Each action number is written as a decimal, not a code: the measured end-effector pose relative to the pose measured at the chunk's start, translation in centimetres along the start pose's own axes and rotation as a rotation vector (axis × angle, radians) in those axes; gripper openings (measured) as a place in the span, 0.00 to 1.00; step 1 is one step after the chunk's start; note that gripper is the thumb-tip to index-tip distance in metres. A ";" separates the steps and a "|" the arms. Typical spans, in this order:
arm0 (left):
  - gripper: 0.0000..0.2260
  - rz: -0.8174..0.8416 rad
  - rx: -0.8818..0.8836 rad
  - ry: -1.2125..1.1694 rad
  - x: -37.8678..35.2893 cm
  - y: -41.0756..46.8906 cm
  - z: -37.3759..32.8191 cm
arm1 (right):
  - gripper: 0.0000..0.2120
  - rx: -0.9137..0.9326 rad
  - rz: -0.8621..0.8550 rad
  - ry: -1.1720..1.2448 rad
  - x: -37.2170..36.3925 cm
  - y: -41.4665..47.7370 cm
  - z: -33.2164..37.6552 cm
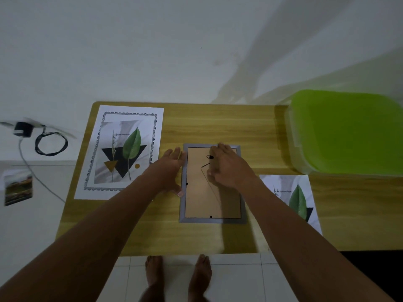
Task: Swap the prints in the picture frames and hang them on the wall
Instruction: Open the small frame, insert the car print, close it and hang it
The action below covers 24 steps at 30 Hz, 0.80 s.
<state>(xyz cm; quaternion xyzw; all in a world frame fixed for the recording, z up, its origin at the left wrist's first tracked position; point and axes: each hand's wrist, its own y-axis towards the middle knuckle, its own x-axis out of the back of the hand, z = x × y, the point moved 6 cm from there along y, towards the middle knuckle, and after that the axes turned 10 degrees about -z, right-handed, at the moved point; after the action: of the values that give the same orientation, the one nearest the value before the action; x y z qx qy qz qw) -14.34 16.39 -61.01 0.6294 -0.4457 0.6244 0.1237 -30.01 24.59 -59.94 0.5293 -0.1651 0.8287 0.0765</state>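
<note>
Wood table (218,123): R hand (226,166) on frame (205,201) back; print (122,149) txt blurred.

Both arms outstretched; left hand (172,168) flat, right hand (226,166) palm-down.

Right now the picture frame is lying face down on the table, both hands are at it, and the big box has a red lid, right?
Not quite: the box's lid is green, not red; the head view shows it. The picture frame does lie face down on the table, with the left hand and right hand at it.
</note>
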 end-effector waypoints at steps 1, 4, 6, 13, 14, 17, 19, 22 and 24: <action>0.57 0.001 0.003 0.000 0.0 0.0 0.0 | 0.35 0.006 -0.007 -0.007 0.0 0.0 0.1; 0.57 0.009 0.008 0.001 -0.1 0.1 0.1 | 0.32 0.045 -0.018 -0.050 0.2 0.2 0.2; 0.57 0.013 0.012 0.000 -0.2 0.1 0.1 | 0.31 0.079 -0.005 -0.096 0.3 0.2 0.4; 0.57 0.017 0.016 0.000 -0.2 0.1 0.1 | 0.30 0.162 0.043 -0.234 0.4 -0.2 1.1; 0.57 0.019 0.016 0.000 -0.2 0.1 0.0 | 0.31 0.168 0.047 -0.253 0.5 -0.3 1.1; 0.56 0.026 0.015 0.003 -0.2 0.1 -0.1 | 0.32 0.190 0.063 -0.325 0.4 -0.3 1.2; 0.56 0.033 0.018 0.000 -0.2 0.0 -0.1 | 0.32 0.181 0.070 -0.339 0.1 -0.3 1.1; 0.56 0.044 0.025 -0.011 -0.3 -0.1 0.0 | 0.34 0.087 0.067 -0.233 -0.7 -0.9 0.3; 0.55 0.049 0.032 -0.010 -0.6 -0.1 0.0 | 0.33 0.014 -0.010 -0.176 -0.9 -2.2 -0.2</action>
<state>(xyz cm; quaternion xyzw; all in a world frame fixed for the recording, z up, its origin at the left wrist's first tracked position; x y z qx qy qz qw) -14.16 16.70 -61.48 0.6234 -0.4516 0.6310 0.0962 -29.14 26.72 -60.43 0.6014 -0.1627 0.7798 0.0619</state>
